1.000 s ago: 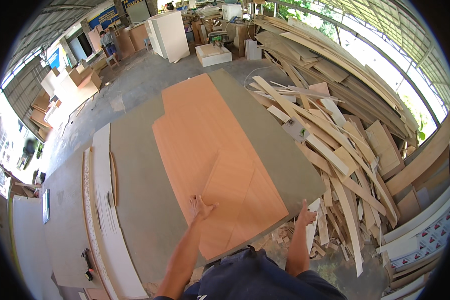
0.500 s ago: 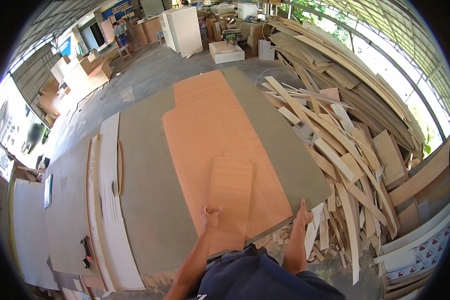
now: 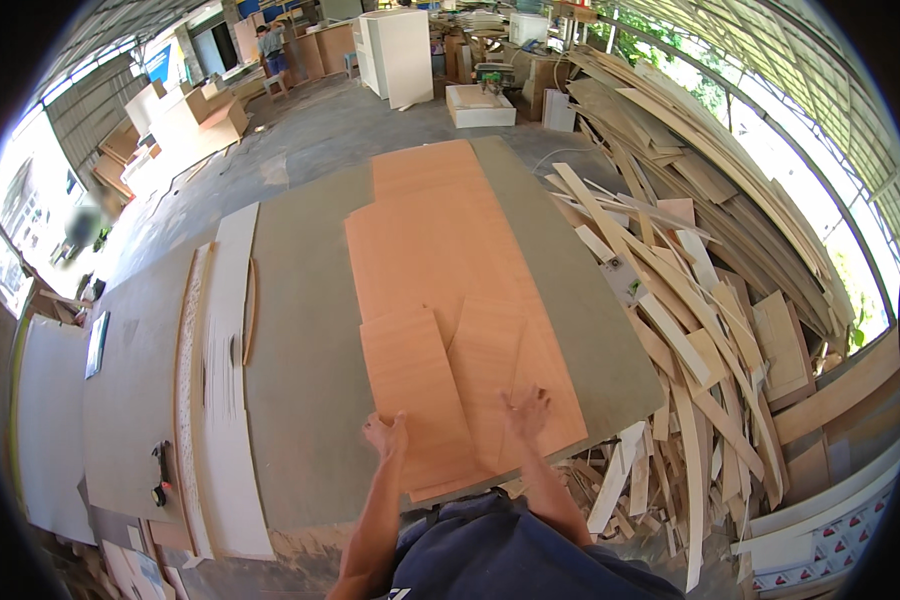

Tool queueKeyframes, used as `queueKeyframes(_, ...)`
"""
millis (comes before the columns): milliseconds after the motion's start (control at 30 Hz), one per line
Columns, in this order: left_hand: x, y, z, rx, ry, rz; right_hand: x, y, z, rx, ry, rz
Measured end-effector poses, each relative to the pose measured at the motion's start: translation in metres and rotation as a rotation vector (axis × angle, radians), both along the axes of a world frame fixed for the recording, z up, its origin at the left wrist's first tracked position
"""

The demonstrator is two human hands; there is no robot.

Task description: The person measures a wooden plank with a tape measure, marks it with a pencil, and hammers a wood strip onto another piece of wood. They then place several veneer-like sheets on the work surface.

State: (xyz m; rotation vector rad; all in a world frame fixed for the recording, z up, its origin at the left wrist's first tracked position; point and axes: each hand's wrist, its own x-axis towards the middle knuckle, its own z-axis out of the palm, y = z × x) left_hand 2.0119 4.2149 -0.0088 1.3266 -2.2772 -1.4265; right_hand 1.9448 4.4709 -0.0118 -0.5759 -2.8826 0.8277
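A thin orange-brown plywood panel lies slightly slanted on a larger plywood sheet of the same colour. My left hand is closed on the panel's left edge near its front end. To the right lies a second narrow panel, partly overlapped by the first. My right hand rests with spread fingers at that second panel's right side, holding nothing. All these pieces lie on a broad grey-brown board in front of me.
Long white and wooden strips lie on the left of the table, with a tape measure beyond them. Offcuts are heaped on the right beside stacked boards. A person stands far back near cabinets.
The first panel has shifted left and tilted with my left hand, exposing the second panel. My right hand has left the grey-brown board's right corner and come in over the plywood.
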Motion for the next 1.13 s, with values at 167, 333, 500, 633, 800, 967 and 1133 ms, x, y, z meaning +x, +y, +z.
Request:
queueKeyframes(167, -0.002, 0.020, 0.008, -0.124, -0.117, -0.139, -0.007, -0.059, 0.043, 0.000, -0.216, -0.047)
queueKeyframes(333, -0.003, 0.009, 0.004, -0.175, -0.187, -0.209, -0.031, -0.076, 0.040, -0.027, -0.317, -0.151)
queueKeyframes(500, -0.009, 0.031, 0.006, -0.323, -0.288, -0.255, -0.056, -0.073, 0.024, -0.061, -0.363, -0.340)
queueKeyframes(633, -0.006, 0.032, 0.007, -0.260, -0.107, -0.343, -0.054, -0.079, 0.027, 0.010, -0.277, -0.273)
queueKeyframes(800, -0.014, 0.053, 0.039, 0.004, -0.059, -0.372, -0.066, -0.056, 0.027, -0.031, -0.207, -0.278)
queueKeyframes(967, -0.012, 0.037, -0.012, 0.369, 0.228, -0.425, -0.079, -0.040, 0.042, 0.038, -0.210, -0.254)
queueKeyframes(1133, -0.001, 0.017, -0.028, 0.605, 0.317, -0.285, -0.071, -0.029, 0.061, 0.164, -0.265, -0.211)
